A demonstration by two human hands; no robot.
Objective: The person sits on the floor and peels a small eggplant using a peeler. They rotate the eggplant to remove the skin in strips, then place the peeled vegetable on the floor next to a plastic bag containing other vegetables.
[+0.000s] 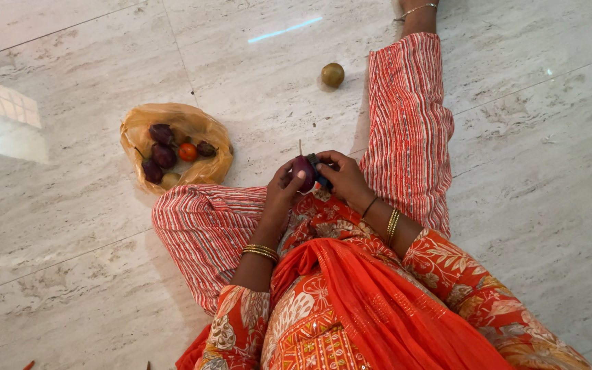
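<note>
Both hands meet over her lap. The left hand (pixel 284 183) is wrapped round a small purple brinjal (pixel 303 171), its thin stem poking upward, and the right hand (pixel 342 179) is closed on something dark and bluish (pixel 321 179) pressed against the brinjal's right side; I cannot tell what it is, perhaps a small cutter or peeler. If it has an edge, the risk I see is a slip: the left fingertips sit just beside it, and a smooth round skin could turn in her grip. Nothing lies under the hands but her striped trousers (pixel 207 226), so a dropped piece would land on cloth or roll onto the marble floor (pixel 70 226). To the far left lies an open yellow bag (pixel 208 170) with more brinjals (pixel 162 155) and a tomato (pixel 187 152). Farther off lies a single round greenish fruit (pixel 332 75), free to roll.
</note>
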